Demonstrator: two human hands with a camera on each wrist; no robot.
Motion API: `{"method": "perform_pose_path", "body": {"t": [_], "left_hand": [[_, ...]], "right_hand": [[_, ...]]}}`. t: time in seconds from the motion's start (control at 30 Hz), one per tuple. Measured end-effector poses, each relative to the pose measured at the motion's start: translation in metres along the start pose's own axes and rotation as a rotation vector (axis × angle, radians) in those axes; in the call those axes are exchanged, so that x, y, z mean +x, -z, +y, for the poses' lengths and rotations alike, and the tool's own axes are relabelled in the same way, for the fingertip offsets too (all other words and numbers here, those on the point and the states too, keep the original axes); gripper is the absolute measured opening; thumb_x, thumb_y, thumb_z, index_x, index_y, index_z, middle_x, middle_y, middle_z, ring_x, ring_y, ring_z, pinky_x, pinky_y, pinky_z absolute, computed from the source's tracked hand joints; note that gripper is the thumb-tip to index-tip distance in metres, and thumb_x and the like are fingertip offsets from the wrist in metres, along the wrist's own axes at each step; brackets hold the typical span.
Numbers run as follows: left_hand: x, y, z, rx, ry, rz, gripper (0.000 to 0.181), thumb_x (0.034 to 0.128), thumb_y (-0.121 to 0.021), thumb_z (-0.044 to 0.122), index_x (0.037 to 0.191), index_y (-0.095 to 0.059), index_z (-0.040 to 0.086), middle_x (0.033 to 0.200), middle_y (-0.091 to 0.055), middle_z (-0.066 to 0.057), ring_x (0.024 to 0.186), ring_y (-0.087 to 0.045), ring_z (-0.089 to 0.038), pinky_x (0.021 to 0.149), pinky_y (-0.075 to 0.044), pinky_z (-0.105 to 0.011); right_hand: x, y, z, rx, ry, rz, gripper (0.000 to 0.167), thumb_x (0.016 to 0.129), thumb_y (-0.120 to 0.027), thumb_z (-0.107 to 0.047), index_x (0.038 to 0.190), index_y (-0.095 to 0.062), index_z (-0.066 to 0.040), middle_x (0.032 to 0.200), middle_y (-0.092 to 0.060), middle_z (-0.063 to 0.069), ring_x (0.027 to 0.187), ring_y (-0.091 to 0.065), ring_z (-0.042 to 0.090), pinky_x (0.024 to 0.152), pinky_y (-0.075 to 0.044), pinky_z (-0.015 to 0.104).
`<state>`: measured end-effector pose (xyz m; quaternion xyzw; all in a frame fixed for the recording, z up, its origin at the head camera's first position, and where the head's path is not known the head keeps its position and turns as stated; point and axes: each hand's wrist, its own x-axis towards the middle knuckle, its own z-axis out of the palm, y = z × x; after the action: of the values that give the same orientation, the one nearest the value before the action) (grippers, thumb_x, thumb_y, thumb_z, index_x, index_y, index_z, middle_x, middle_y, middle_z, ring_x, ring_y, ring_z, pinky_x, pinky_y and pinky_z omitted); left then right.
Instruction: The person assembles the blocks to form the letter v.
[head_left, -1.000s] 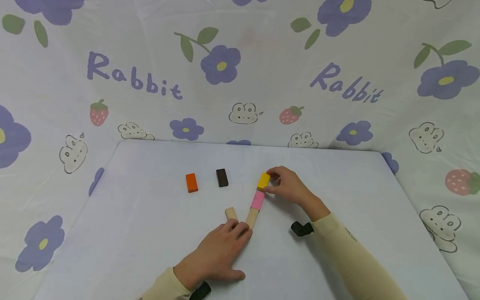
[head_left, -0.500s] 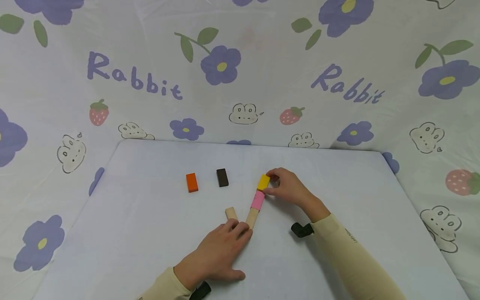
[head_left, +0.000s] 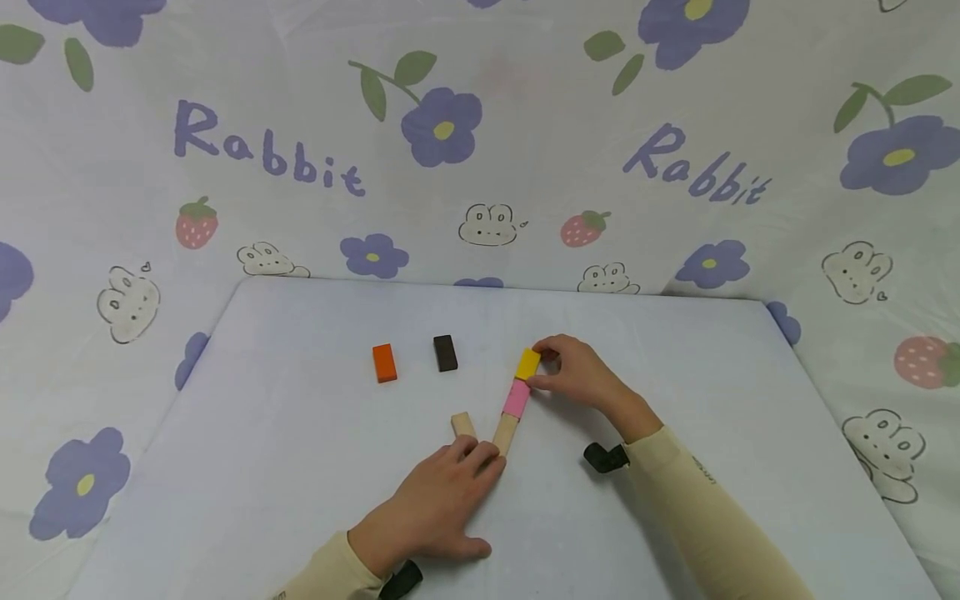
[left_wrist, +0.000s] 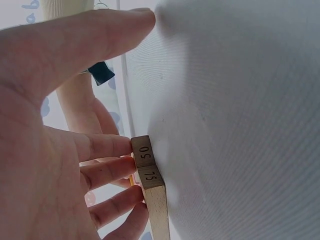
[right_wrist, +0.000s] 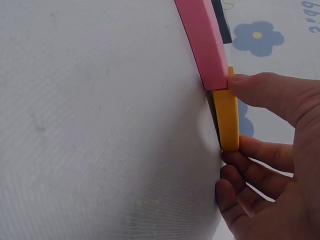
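Note:
My right hand (head_left: 581, 379) pinches a yellow block (head_left: 528, 364) by its two ends, thumb near and forefinger far. The right wrist view shows this yellow block (right_wrist: 227, 122) end to end with a pink block (right_wrist: 204, 42), tilted slightly against it. Below the pink block (head_left: 516, 400) a plain wooden block (head_left: 506, 433) continues the slanting row. A second wooden block (head_left: 462, 422) slants the other way, so the two form a V. My left hand (head_left: 438, 504) rests its extended fingertips on their near ends, partly hiding them. Printed numbers mark the wooden ends (left_wrist: 144, 151) in the left wrist view.
An orange block (head_left: 385, 363) and a dark brown block (head_left: 446, 353) lie apart at the back left of the white table (head_left: 285, 467). Behind the table hangs a printed cloth (head_left: 525, 125). Black wrist devices (head_left: 603, 458) sit by both sleeves.
The yellow block and the right fingers have shifted very slightly toward the pink block. The left hand and the other blocks stay where they were.

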<state>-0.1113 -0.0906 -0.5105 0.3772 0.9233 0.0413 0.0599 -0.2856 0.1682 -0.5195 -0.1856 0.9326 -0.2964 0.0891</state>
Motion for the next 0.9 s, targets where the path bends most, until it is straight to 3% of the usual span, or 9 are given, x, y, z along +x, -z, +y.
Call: {"method": "perform_pose_path", "body": {"t": [0.9], "left_hand": [[-0.0014, -0.0017, 0.0029, -0.008, -0.004, 0.021, 0.095, 0.0833, -0.084, 0.065, 0.156, -0.054, 0.012, 0.151, -0.05, 0.0, 0.131, -0.045, -0.02, 0.111, -0.047, -0.034]], "right_hand": [[-0.0007, 0.0008, 0.0006, 0.03, 0.012, 0.008, 0.052, 0.095, -0.086, -0.022, 0.14, -0.068, -0.002, 0.132, -0.068, 0.013, 0.118, -0.061, 0.03, 0.108, -0.052, 0.047]]}}
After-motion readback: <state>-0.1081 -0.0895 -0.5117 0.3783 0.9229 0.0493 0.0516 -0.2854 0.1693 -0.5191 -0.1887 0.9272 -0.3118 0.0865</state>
